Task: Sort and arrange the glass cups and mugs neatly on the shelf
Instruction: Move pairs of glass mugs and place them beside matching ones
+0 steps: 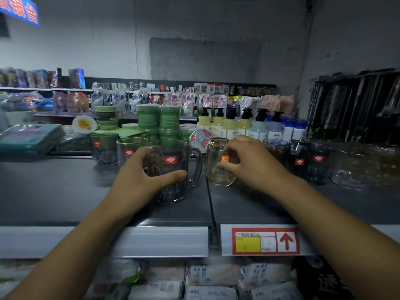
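My left hand grips a large clear glass mug with a handle on its right side and a red label, standing on the dark shelf near the middle. My right hand holds a smaller yellowish glass cup with an orange label, just right of the mug. Two clear glasses stand behind and left of the mug. Several dark and clear glasses line the shelf to the right of my right hand.
Green jars and pump bottles stand behind the glasses. A round lid leans between mug and cup. The shelf's front rail carries a red price tag. Packaged goods fill the shelf below.
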`<action>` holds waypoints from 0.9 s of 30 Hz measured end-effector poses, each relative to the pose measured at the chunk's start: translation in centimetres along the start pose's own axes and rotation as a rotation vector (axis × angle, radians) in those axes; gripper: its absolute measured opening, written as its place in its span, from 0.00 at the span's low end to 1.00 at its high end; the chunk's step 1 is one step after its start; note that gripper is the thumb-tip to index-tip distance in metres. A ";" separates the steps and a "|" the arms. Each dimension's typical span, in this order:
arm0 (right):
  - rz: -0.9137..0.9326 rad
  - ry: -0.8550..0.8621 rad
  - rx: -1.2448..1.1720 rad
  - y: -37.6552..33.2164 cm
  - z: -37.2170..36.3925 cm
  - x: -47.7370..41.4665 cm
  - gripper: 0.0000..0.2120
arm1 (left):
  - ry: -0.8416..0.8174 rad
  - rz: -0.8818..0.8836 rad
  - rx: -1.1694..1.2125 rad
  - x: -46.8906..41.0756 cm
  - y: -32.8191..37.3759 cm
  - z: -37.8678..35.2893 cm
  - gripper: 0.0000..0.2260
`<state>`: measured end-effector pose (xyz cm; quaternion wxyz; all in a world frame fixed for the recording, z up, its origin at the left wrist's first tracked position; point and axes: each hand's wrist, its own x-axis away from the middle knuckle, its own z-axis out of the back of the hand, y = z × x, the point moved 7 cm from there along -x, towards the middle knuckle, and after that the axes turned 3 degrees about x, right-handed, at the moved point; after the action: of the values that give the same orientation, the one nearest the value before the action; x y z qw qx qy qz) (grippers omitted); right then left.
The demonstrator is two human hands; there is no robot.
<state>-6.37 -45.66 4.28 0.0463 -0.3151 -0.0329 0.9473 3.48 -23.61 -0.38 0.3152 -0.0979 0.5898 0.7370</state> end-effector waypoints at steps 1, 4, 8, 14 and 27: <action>-0.006 -0.007 0.008 0.1 -0.2 -0.1 0.14 | -0.002 0.001 0.003 -0.1 0.0 0.0 0.34; -0.024 -0.009 0.022 0.4 -0.5 -0.2 0.14 | -0.004 0.004 0.000 0.0 -0.2 0.0 0.34; -0.050 -0.015 0.051 0.4 -0.7 -0.2 0.15 | -0.029 0.009 0.030 -0.1 -0.3 0.0 0.33; 0.009 0.134 0.064 -2.5 0.9 2.1 0.20 | -0.057 0.003 0.068 0.2 0.3 -0.3 0.30; -0.309 0.167 -0.551 -5.6 2.1 7.8 0.23 | -0.199 -0.067 0.327 1.2 3.9 -1.5 0.29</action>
<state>-13.49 -39.30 1.82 0.1051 -0.3836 -0.3316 0.8555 -0.05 -25.00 1.70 0.4081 0.0082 0.6640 0.6265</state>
